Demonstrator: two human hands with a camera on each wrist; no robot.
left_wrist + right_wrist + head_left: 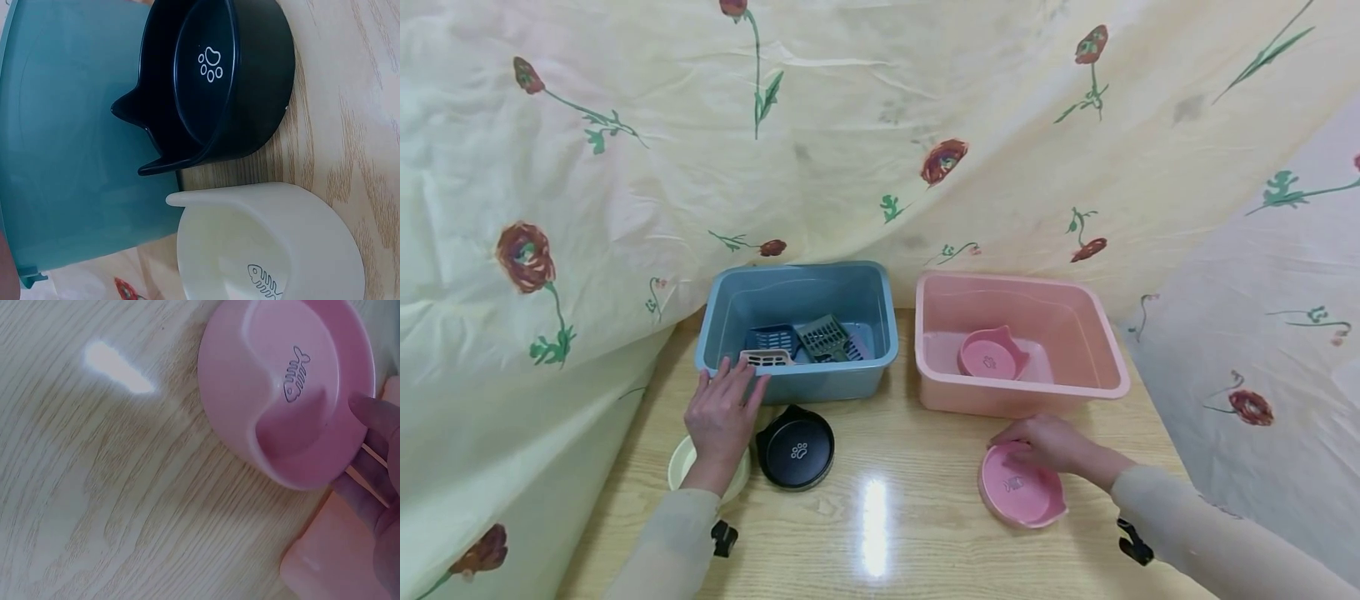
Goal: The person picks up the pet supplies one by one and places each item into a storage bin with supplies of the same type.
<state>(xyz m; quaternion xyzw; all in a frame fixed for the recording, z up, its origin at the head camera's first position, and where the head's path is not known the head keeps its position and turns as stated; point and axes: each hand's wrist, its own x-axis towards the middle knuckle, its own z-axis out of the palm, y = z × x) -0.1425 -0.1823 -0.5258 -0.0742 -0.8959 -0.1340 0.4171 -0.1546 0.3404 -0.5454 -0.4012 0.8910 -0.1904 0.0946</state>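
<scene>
My right hand pinches the rim of a pink cat-eared bowl; in the right wrist view the thumb lies inside the rim and the other fingers outside. A fishbone print marks its floor. My left hand has its loosely extended fingers over the front rim of a blue bin, right by a pale slotted litter scoop. Below that hand stand a cream bowl with a fishbone print, partly hidden by my wrist in the head view, and a black cat-eared bowl with a paw print.
Inside the blue bin lie a dark blue scoop, a green scoop and a lilac scoop. A pink bin holds another pink bowl. Flowered cloth hangs behind the wooden table.
</scene>
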